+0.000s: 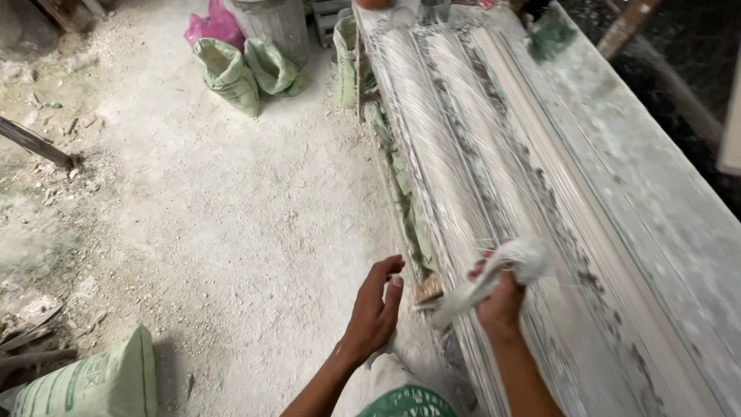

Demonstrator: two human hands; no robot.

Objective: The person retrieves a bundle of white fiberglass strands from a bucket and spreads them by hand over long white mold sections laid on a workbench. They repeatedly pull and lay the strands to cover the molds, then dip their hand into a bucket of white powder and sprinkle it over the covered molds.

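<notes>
A long plaster-coated moulding bench (617, 201) runs from the near right to the far top, with strands of white fibre (440, 147) laid along its grooves. My right hand (500, 303) is closed around a bundle of white fibre (519, 261) above the bench's near left edge. My left hand (376, 305) hovers beside it with fingers apart, holding nothing, just left of the bench edge. A small brownish lump (429, 289) shows between the two hands.
The floor (216, 224) is covered in white dust and rubble. Green sacks (228, 73) and a pink bag (212, 25) stand by a grey drum (272, 23) at the far end. Another green sack (93, 382) lies at the near left. Wooden scraps (35, 143) lie at the left.
</notes>
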